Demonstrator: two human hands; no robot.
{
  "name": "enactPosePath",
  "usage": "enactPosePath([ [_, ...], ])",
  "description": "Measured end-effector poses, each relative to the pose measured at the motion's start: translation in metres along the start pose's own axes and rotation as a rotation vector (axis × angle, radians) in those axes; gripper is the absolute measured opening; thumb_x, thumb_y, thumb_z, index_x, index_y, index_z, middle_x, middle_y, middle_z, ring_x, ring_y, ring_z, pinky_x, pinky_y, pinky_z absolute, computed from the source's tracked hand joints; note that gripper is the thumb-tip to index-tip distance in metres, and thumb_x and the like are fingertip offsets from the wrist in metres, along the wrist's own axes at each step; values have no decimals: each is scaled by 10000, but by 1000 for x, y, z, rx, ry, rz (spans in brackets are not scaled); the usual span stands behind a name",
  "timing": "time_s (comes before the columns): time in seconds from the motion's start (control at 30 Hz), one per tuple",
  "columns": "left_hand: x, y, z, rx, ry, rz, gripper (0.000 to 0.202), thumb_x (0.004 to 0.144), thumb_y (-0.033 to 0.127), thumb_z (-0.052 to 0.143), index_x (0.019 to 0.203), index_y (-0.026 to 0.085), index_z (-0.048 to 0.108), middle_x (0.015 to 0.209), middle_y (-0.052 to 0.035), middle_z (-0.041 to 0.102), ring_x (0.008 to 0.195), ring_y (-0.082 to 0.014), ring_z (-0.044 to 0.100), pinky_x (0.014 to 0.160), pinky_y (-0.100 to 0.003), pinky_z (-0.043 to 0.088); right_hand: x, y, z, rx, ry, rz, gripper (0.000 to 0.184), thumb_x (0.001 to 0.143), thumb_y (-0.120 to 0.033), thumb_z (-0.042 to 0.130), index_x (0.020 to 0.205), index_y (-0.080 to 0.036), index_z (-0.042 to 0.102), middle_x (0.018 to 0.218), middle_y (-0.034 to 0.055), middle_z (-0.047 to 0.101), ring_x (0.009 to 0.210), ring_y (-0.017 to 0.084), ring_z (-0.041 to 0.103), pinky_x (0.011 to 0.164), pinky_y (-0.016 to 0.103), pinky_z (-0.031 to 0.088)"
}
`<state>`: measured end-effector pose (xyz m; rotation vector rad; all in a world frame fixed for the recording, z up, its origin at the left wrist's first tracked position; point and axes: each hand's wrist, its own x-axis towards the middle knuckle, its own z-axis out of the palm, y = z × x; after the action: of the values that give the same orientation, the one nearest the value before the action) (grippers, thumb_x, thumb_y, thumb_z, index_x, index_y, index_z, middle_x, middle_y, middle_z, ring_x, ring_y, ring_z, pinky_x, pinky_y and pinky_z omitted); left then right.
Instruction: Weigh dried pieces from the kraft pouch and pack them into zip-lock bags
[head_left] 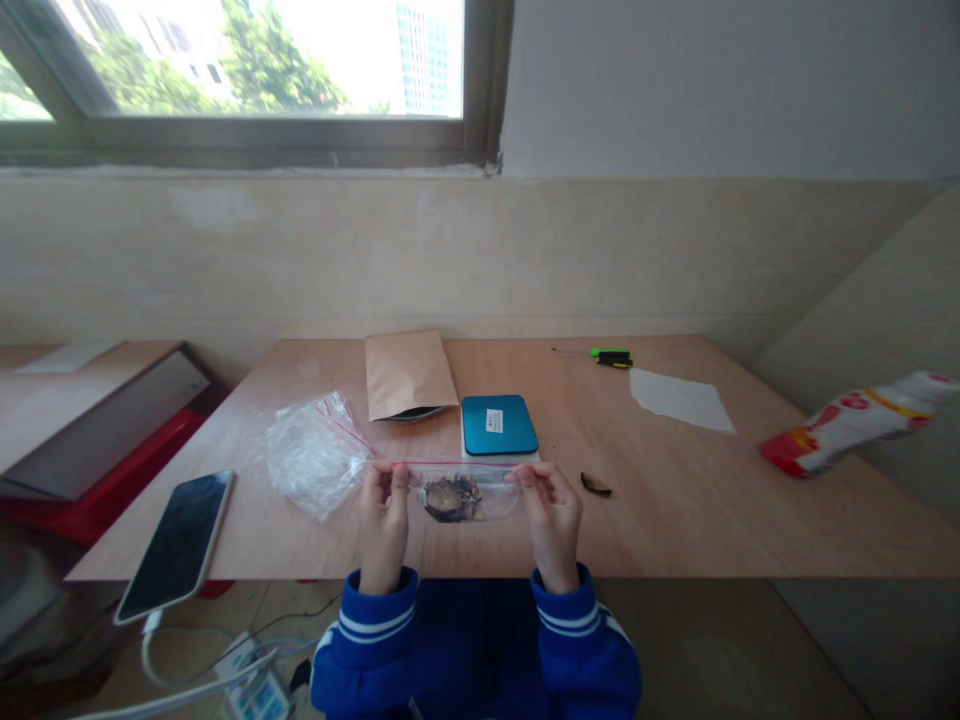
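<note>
In front of me, a person's left hand (pixel 386 525) and right hand (pixel 553 520) stretch a clear plastic bag with a red seal line (pixel 501 503), each grip pinching one top corner. The bag, a dark brown crumpled piece (pixel 450 497) inside, hangs just on the near side of a flat, square, white-labelled teal case (pixel 517 432) on the pale wooden bench (pixel 675 520). Left of the teal case lie a brown paper pouch (pixel 409 375) and a heap of clear plastic bags (pixel 315 455); right of it, a dark curved scrap (pixel 595 486) and a torn-edged white sheet (pixel 681 400).
</note>
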<state>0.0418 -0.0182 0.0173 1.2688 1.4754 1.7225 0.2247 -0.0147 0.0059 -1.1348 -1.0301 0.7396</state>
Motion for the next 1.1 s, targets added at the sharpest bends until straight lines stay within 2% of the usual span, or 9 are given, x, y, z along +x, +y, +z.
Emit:
enactPosePath([
  [0.1, -2, 4, 4, -130, 64, -51, 333, 842, 499, 585, 730, 196, 509, 638, 41, 509, 606, -104, 482, 595, -212, 401, 2, 1, 2, 36, -61, 92, 326, 812, -497, 625, 789, -174, 664, 679, 44, 717, 538, 157, 632, 529, 272, 520],
  [0.23, -4, 7, 7, -251, 102, -129, 314, 852, 483, 583, 751, 197, 501, 625, 60, 456, 559, -83, 405, 531, -186, 351, 4, 2, 1, 68, -130, 135, 354, 796, -521, 632, 811, -170, 672, 692, 54, 728, 578, 172, 664, 542, 276, 548],
  [0.33, -3, 5, 6, -283, 55, -129, 290, 861, 462, 582, 765, 195, 518, 643, 57, 461, 589, -81, 415, 560, -180, 359, 4, 1, 0, 95, -129, 113, 320, 817, -494, 619, 851, -179, 664, 737, 48, 736, 558, 157, 658, 531, 270, 552],
  [0.47, 0, 1, 0, -205, -47, -78, 287, 863, 457, 580, 769, 186, 562, 676, 36, 525, 656, -96, 490, 634, -197, 402, 4, -3, -3, 97, -57, 19, 261, 836, -445, 610, 830, -188, 654, 749, 36, 731, 546, 142, 643, 512, 257, 540],
  [0.6, 2, 3, -5, -145, -176, -62, 301, 814, 477, 630, 785, 178, 604, 688, 14, 600, 667, -123, 553, 645, -227, 441, 6, -4, -8, 27, 5, -60, 253, 852, -418, 592, 770, -185, 648, 738, 40, 728, 657, 153, 662, 606, 261, 540],
  [0.7, 2, 7, -5, -132, -197, -53, 295, 797, 469, 650, 781, 176, 615, 684, 6, 622, 659, -131, 575, 636, -233, 457, 7, -4, -10, 1, 2, -38, 274, 876, -424, 557, 763, -187, 637, 731, 37, 718, 654, 145, 644, 622, 258, 522],
  [0.93, -2, 13, 1, -151, -109, -23, 276, 813, 451, 638, 760, 184, 597, 627, 27, 583, 605, -112, 554, 588, -210, 447, 7, 0, -6, 77, -226, 72, 240, 797, -427, 660, 878, -201, 659, 757, 31, 711, 698, 162, 664, 654, 272, 527],
  [1.1, -1, 11, 0, -126, -77, -11, 267, 822, 443, 630, 771, 183, 598, 631, 26, 579, 613, -111, 552, 599, -209, 447, 6, 3, -6, 90, -286, 97, 230, 769, -422, 692, 843, -205, 695, 767, 35, 718, 730, 175, 675, 702, 300, 543],
])
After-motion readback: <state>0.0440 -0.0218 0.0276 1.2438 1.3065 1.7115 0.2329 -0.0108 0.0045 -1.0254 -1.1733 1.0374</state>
